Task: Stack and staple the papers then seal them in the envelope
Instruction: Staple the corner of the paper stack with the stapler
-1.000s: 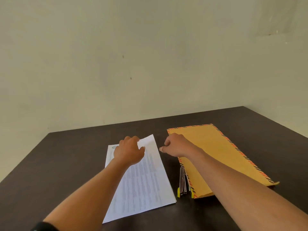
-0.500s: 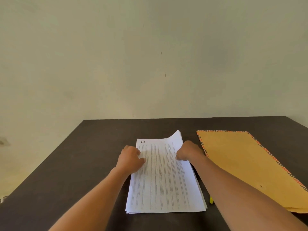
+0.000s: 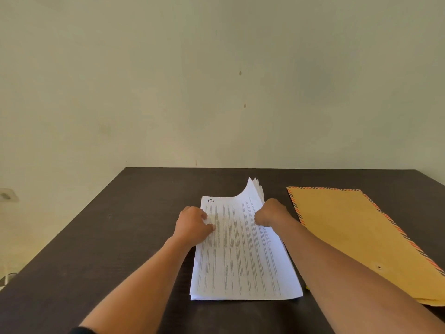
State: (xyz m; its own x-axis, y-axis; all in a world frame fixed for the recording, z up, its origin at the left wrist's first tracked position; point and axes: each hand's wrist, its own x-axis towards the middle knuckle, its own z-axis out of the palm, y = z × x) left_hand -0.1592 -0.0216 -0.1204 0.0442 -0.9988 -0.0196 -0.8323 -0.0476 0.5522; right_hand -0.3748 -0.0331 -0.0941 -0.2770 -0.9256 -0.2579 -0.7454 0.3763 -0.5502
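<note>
A stack of white printed papers [image 3: 243, 263] lies on the dark table [image 3: 101, 249] in front of me. My left hand [image 3: 193, 225] grips the stack's left edge near the top. My right hand [image 3: 271, 212] grips the right edge, and the top right corner of the sheets curls upward beside it. A large brown envelope [image 3: 356, 237] with a striped border lies flat to the right of the papers. The stapler is almost hidden under my right forearm; only a yellow speck [image 3: 307, 287] shows.
A pale wall rises behind the table's far edge [image 3: 265, 168]. The table's left edge runs diagonally toward me, with a wall socket [image 3: 7, 195] and a cable [image 3: 7, 278] beyond it.
The view swung left, so the papers now sit centred. My right hand moved from the envelope's corner onto the papers' right edge, and the sheets' top right corner lifted higher.
</note>
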